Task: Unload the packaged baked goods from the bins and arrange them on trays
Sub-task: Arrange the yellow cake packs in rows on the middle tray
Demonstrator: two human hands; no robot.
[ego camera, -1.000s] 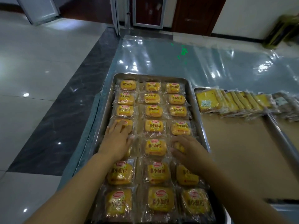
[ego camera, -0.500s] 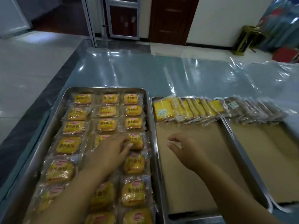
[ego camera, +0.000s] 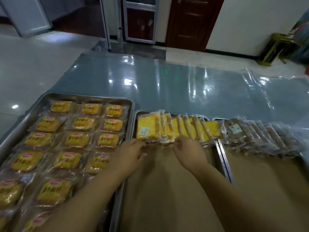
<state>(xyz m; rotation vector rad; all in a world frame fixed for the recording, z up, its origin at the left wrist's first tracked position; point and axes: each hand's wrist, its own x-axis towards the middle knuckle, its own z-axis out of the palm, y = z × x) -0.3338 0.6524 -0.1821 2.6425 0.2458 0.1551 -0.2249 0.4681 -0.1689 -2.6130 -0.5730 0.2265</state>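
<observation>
Three metal trays lie side by side. The left tray (ego camera: 132, 106) is filled with yellow wrapped small breads (ego camera: 75, 139) in three columns. The middle tray (ego camera: 215, 148), lined with brown paper, has a row of overlapping yellow cake slice packets (ego camera: 177, 129) along its far end. My left hand (ego camera: 128, 156) reaches over the left tray's rim, fingers apart, fingertips at the near edge of the leftmost packets. My right hand (ego camera: 189, 154) is curled, pinching the wrapper edge of a packet in the middle of the row.
The right tray (ego camera: 224, 158), also paper-lined, holds a row of brown cake slice packets (ego camera: 260, 136) at its far end. Clear plastic sheeting (ego camera: 184, 84) covers the table beyond the trays. Doors and a glossy floor lie behind.
Both hands left the small breads on the left tray and moved right and forward to the yellow slice row in the middle tray. The camera view swung right.
</observation>
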